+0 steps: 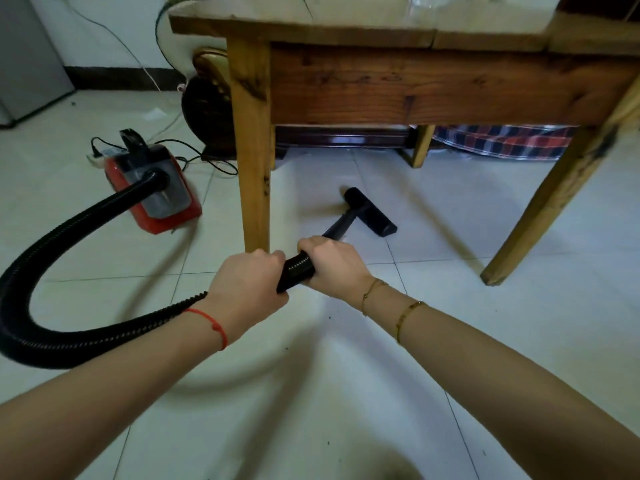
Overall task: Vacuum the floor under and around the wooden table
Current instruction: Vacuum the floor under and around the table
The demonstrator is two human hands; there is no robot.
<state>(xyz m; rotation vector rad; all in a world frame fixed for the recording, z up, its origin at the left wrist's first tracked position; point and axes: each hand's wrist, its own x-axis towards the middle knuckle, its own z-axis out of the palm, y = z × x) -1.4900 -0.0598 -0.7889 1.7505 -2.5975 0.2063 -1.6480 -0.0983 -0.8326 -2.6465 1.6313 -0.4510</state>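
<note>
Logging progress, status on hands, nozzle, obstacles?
Left hand and right hand grip the wand. Nozzle on floor under table. Table leg close left.

Plaid cloth (502,142) — grey cabinet (27,57).

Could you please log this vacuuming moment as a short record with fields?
setting: white tiled floor, wooden table
left hand: left hand grips the black wand at its hose end
right hand: right hand grips the wand further forward
floor head: black floor head lies on the tiles under the table, between the near legs
vacuum body: red canister sits left of the table leg
hose: ribbed black hose loops from canister to wand
debris: dark specks on tiles near the person
</note>
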